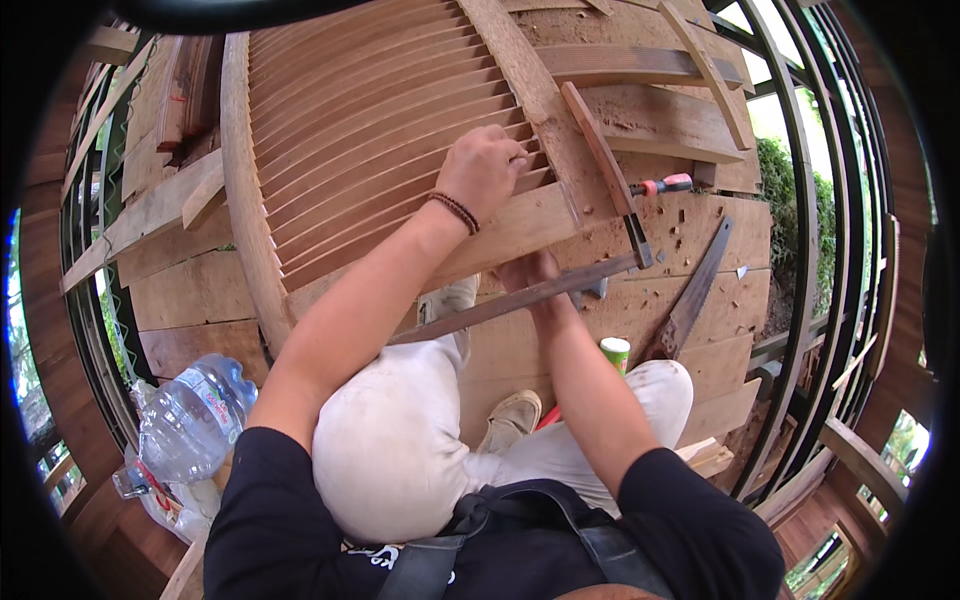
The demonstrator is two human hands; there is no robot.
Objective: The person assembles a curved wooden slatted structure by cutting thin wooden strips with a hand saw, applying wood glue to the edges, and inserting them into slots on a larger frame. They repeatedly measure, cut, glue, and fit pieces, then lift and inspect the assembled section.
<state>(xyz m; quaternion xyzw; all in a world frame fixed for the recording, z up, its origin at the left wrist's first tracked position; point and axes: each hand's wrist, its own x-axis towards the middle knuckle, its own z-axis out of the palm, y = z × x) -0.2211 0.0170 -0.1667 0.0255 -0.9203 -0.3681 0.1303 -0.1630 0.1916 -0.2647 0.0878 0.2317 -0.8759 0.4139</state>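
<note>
A large wooden louvred panel leans in front of me, its thin slats set between two side rails. My left hand is closed over the slat ends beside the right rail; whatever its fingers pinch is too small to make out. Below the panel's bottom rail, my right hand is partly covered, fingers out of sight. A long dark metal bar crosses over the right wrist area. It meets a reddish-brown arm at a dark corner piece.
A handsaw lies on the planks to the right, among wood chips. Nearer the panel is a tool with a red and black handle. A green can stands by my knee. Large clear water bottles are at left; loose boards lie at far right.
</note>
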